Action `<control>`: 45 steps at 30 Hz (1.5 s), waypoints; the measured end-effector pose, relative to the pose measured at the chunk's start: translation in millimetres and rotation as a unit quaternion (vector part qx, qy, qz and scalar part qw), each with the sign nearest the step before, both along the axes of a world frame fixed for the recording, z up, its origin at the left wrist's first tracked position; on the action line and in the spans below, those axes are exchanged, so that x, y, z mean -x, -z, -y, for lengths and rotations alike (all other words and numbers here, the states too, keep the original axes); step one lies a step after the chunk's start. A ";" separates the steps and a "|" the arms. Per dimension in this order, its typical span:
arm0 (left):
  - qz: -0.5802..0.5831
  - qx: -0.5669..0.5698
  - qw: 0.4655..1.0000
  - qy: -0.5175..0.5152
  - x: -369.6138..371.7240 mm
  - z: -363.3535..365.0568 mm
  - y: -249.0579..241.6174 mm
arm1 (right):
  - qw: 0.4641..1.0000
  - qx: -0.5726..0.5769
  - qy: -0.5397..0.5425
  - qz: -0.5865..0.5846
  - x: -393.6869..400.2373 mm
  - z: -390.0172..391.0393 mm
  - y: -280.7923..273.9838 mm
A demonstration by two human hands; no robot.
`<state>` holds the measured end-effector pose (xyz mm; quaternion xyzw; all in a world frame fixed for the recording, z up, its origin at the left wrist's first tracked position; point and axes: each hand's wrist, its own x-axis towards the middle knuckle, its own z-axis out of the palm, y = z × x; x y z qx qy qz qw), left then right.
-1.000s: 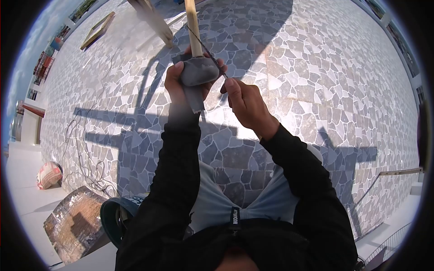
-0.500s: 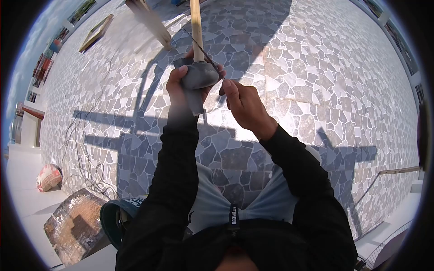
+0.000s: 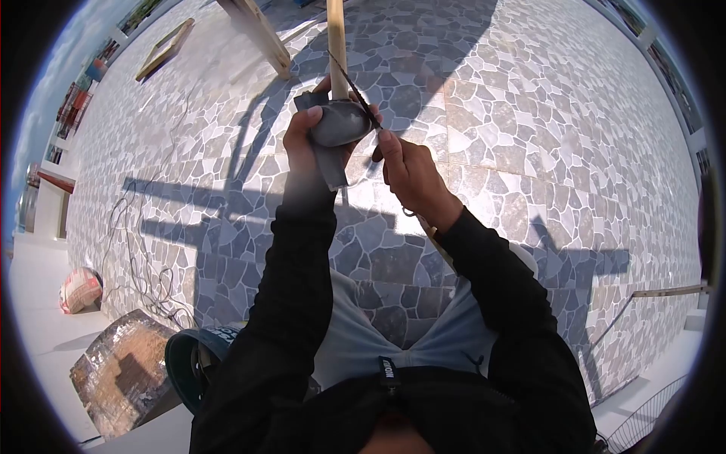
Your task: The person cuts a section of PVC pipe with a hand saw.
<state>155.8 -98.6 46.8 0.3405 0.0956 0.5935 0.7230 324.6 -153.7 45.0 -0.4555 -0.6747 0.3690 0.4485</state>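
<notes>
My left hand is closed round a dark grey, smooth, rounded piece. A flat grey part of it extends down past my palm and a darker part sticks out at the upper left. My right hand is closed on a thin dark rod-like tool, which slants up and left along the right side of the grey piece. A small ring and a pale strip show below my right palm. From the top of the grey piece a pale wooden bar runs upward in this view.
A wooden post stands beyond my left hand, with a wooden frame on the stone-patterned floor. At the left are loose cable, a sack, a worn board and a green bucket. A narrow bar is at the right.
Both hands and the grey piece have shifted slightly right in view. The thin tool sits a little further right, and the ring and pale strip below my right hand have come into view.
</notes>
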 end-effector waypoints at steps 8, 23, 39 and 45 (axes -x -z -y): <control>-0.003 0.000 1.000 0.002 1.2 -3.8 1.6 | 0.999 0.036 0.006 -0.016 1.3 -1.4 4.2; -0.006 0.053 0.998 -0.043 -0.5 -3.0 4.0 | 0.999 -0.011 -0.024 -0.034 3.7 7.5 -13.1; -0.030 0.045 0.998 -0.027 -1.0 -3.8 3.8 | 1.000 0.008 -0.018 -0.006 1.2 10.0 -18.3; -0.020 0.046 0.999 -0.011 -1.5 -3.7 6.7 | 1.000 0.001 0.007 0.008 0.6 -0.3 1.6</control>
